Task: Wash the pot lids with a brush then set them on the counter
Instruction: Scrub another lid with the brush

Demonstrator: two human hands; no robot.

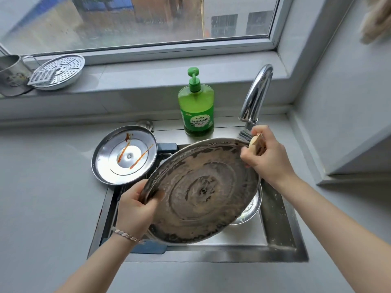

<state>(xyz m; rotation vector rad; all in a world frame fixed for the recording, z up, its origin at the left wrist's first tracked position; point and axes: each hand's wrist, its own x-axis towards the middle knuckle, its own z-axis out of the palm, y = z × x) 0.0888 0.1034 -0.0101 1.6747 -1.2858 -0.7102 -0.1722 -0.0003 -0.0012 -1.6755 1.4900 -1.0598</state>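
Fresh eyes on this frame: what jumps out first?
A big pot lid, filmed with grey suds, is held tilted over the sink. The left hand grips its near-left rim and the right hand holds a brush at its far-right edge. Behind it to the left, a smaller lid streaked with reddish sauce lies at the sink's corner, and a green dish soap bottle stands beside the tap.

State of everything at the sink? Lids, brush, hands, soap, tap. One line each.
large lid: inner side up, soapy, held tilted over the sink.
small lid: inner side up, red streaks, unwashed, at the sink's left corner.
brush: gripped, at the large lid's far rim.
left hand: grips the large lid's near rim.
right hand: holds the brush.
soap bottle: upright, nearly full.
tap: flow unclear.
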